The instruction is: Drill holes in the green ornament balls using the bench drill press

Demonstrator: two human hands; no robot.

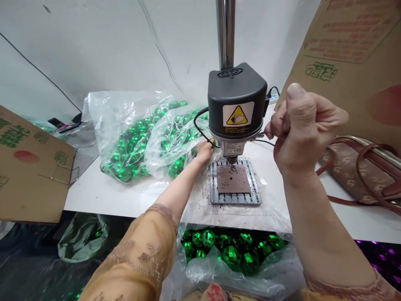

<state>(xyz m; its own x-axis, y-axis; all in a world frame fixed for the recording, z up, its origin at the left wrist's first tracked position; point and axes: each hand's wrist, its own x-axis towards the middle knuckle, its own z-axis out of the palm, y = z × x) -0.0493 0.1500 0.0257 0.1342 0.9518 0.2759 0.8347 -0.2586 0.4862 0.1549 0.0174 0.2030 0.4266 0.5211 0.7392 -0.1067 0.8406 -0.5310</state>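
Observation:
A small black bench drill stands on a white table, on a steel column, over a grey ribbed base with a brown pad dusted with dark chips. My right hand is closed in a fist around the drill's side lever, which is mostly hidden by the fingers. My left hand reaches to the left of the drill base, at the mouth of a clear plastic bag of green faceted balls; its fingers are largely hidden behind the bag and the drill.
Another clear bag of green balls hangs below the table's front edge. Cardboard boxes stand at the left and upper right. A patterned handbag lies on the table at right. A black cable loops beside the drill.

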